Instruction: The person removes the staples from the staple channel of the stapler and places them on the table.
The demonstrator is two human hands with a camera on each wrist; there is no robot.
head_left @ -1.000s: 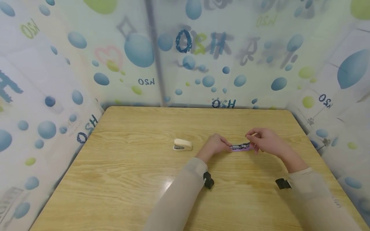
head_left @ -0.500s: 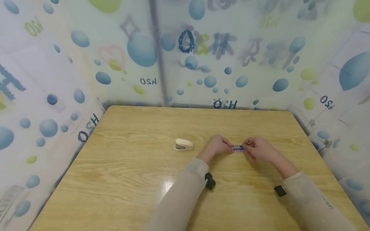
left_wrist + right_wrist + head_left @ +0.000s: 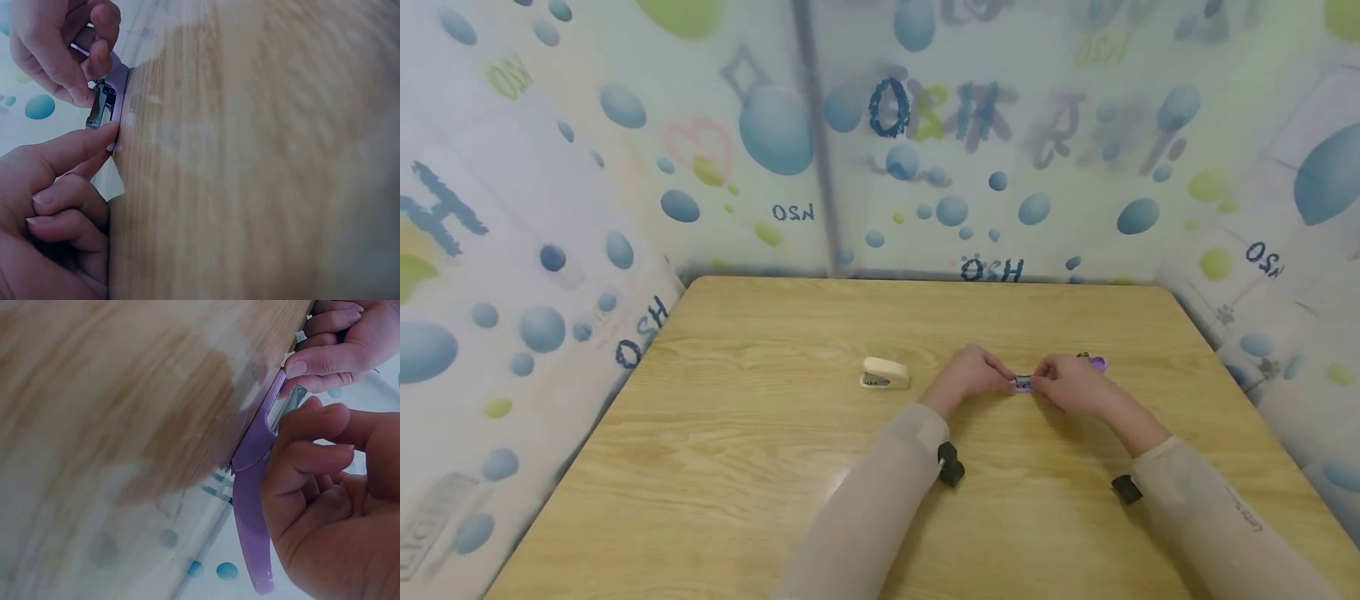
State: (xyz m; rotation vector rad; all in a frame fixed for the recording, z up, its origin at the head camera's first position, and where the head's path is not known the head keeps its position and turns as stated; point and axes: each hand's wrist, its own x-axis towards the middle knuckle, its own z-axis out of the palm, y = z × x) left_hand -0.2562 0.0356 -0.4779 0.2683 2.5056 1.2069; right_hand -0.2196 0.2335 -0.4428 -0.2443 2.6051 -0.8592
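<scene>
A purple stapler [image 3: 1022,387] lies on the table, opened wide. Its purple top cover [image 3: 252,528] is swung back behind the base in the right wrist view. My left hand [image 3: 967,372] pinches the front end of the base between thumb and forefinger, with the other fingers curled. From the opposite side, my right hand [image 3: 1070,385] pinches the metal staple channel [image 3: 100,107] with thumb and fingertips, as the left wrist view shows. That hand covers the stapler's hinge part in the head view, where the tip of the cover shows beyond the knuckles.
A cream stapler [image 3: 884,374] stands closed on the wooden table [image 3: 737,450], left of my left hand. Patterned curtain-like walls [image 3: 880,167] rise along the table's back and sides. Small black devices [image 3: 951,465] are strapped at both wrists.
My right hand has come down and left from the stapler's right end onto its staple channel. The purple cover now shows behind that hand. My left hand keeps its pinch on the front end.
</scene>
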